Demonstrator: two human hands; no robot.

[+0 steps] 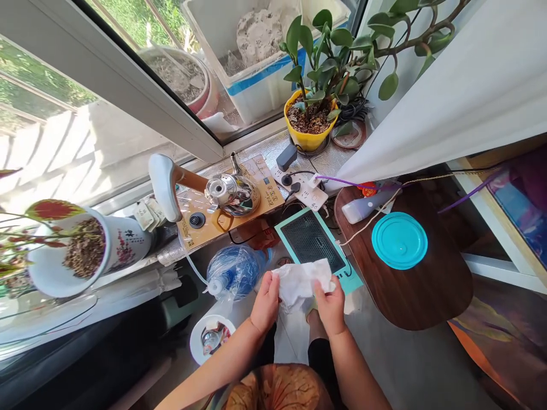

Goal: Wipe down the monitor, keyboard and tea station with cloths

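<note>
Both my hands hold a crumpled white tissue (pixel 301 280) in front of me, low in the middle of the head view. My left hand (pixel 265 303) grips its left side with fingers curled. My right hand (pixel 329 304) pinches its right side. The tissue hangs over the near edge of a teal-framed device with a dark mesh top (pixel 311 240). A blue water bottle (pixel 235 271) lies just left of my hands, and a small white bin (pixel 210 337) stands below it on the floor.
A steel kettle (pixel 233 193) sits on a tan tray (pixel 256 171) on the window sill, next to a white power strip (pixel 304 189). A yellow plant pot (pixel 308 122) and a white plant pot (pixel 85 250) flank it. A dark wooden table (pixel 410 296) carries a teal lid (pixel 399 240).
</note>
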